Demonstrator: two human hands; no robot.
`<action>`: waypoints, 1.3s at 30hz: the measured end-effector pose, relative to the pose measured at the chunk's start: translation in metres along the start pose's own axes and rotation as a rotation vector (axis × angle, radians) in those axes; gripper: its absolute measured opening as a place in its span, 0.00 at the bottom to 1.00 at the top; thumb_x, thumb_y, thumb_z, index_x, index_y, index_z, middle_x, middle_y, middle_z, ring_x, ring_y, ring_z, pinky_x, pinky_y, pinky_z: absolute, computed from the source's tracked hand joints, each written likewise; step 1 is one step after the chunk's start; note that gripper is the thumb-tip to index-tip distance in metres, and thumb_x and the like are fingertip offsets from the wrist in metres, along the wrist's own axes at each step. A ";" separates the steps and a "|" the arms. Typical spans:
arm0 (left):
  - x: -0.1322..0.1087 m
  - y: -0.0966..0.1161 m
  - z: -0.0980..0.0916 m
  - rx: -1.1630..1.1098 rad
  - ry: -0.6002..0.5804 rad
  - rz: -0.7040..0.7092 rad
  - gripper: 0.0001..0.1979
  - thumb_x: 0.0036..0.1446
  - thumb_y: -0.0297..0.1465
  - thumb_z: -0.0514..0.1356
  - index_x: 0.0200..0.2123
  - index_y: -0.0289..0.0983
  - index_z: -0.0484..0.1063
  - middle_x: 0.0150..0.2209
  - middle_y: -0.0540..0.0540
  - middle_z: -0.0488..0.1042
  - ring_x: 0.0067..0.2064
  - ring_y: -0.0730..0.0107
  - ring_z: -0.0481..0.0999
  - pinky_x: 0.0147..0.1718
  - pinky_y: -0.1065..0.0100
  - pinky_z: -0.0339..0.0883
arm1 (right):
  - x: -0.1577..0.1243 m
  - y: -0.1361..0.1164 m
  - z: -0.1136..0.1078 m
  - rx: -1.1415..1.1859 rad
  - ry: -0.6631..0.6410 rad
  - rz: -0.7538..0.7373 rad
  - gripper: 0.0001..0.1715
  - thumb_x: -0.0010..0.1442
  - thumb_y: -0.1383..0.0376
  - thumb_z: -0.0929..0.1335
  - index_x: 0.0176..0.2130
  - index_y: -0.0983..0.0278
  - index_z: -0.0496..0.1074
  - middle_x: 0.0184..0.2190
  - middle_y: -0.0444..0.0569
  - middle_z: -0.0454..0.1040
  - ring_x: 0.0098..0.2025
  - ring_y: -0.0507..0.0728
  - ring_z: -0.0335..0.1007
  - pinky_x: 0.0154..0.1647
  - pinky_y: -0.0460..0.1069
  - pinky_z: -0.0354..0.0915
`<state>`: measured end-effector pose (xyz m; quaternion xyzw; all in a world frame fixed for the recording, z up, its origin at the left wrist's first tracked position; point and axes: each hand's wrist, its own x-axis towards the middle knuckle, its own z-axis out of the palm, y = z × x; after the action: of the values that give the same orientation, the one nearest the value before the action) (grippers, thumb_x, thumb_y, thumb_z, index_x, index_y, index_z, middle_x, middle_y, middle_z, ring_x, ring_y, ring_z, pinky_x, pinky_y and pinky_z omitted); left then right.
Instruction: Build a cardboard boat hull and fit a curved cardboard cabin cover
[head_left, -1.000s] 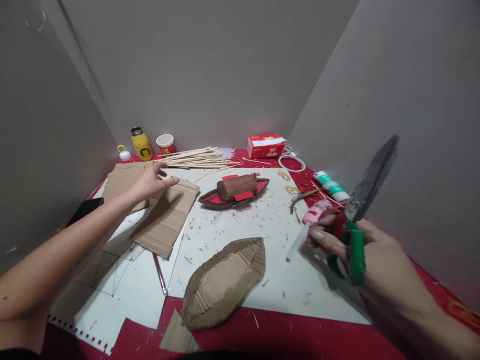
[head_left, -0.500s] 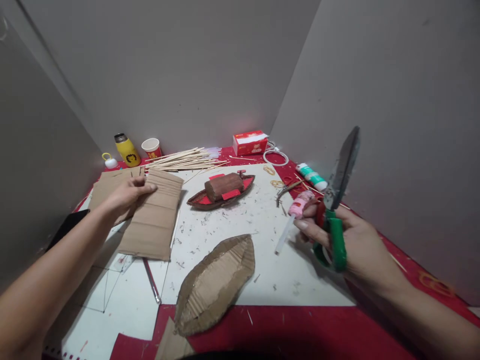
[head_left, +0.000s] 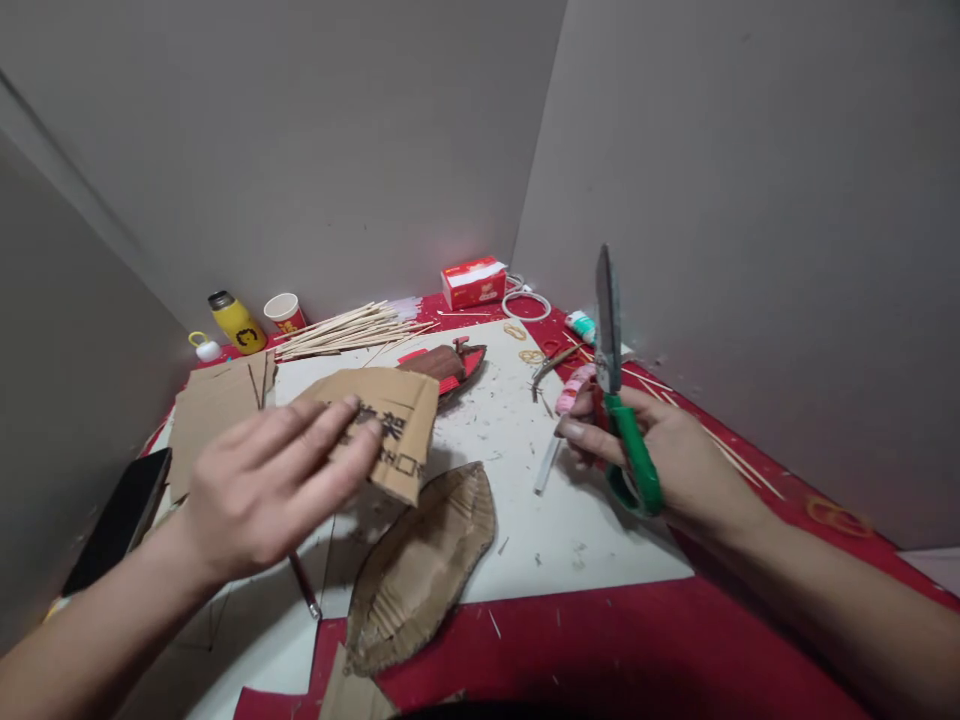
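My left hand point(head_left: 277, 475) grips a piece of cardboard point(head_left: 409, 400) with dark printed characters on its upper face, held above the white sheet. In my right hand point(head_left: 660, 450) are green-handled scissors point(head_left: 634, 450), their blades pointing up and close together. Beside those fingers is a pink glue gun point(head_left: 576, 388) with a translucent stick point(head_left: 549, 462) protruding; whether the hand touches it I cannot tell. A boat-shaped cardboard hull point(head_left: 427, 570) lies below the held cardboard. Farther back, a brown and red model boat point(head_left: 435, 368) is partly hidden by that piece.
Thin wooden sticks point(head_left: 352, 330) lie at the back, near a paper cup point(head_left: 285, 312), a yellow bottle point(head_left: 237, 325) and a red tissue pack point(head_left: 474, 284). At left are more cardboard point(head_left: 217, 400) and a black flat object point(head_left: 120, 520). A pencil point(head_left: 306, 588) rests near the hull.
My left hand has moved right and nearer with the cardboard, which is now turned to show its printed face. The view has shifted, and the scissors remain in my right hand.
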<state>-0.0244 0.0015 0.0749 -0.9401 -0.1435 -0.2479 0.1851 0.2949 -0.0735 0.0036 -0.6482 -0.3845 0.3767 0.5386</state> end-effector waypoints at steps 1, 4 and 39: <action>0.000 0.006 0.007 0.039 0.006 0.022 0.24 0.60 0.26 0.57 0.59 0.48 0.67 0.55 0.47 0.75 0.52 0.56 0.77 0.50 0.57 0.69 | 0.001 0.003 -0.001 0.025 -0.033 -0.002 0.28 0.41 0.50 0.77 0.33 0.64 0.66 0.20 0.39 0.69 0.22 0.50 0.66 0.25 0.47 0.65; 0.003 0.018 0.028 0.164 0.063 0.218 0.17 0.61 0.29 0.58 0.53 0.39 0.73 0.52 0.42 0.77 0.52 0.58 0.76 0.52 0.59 0.67 | 0.001 0.013 -0.003 0.125 -0.190 0.010 0.26 0.46 0.52 0.77 0.35 0.63 0.65 0.25 0.43 0.72 0.24 0.53 0.70 0.27 0.49 0.68; 0.061 -0.106 0.124 -0.317 0.247 -0.191 0.24 0.54 0.17 0.52 0.50 0.39 0.75 0.52 0.43 0.77 0.54 0.62 0.75 0.53 0.56 0.70 | 0.009 0.014 -0.006 0.413 -0.149 -0.011 0.21 0.45 0.55 0.78 0.34 0.60 0.69 0.35 0.46 0.78 0.29 0.51 0.74 0.27 0.46 0.71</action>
<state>0.0397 0.1586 0.0359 -0.9019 -0.1673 -0.3972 0.0271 0.3055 -0.0692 -0.0100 -0.4924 -0.3415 0.4913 0.6321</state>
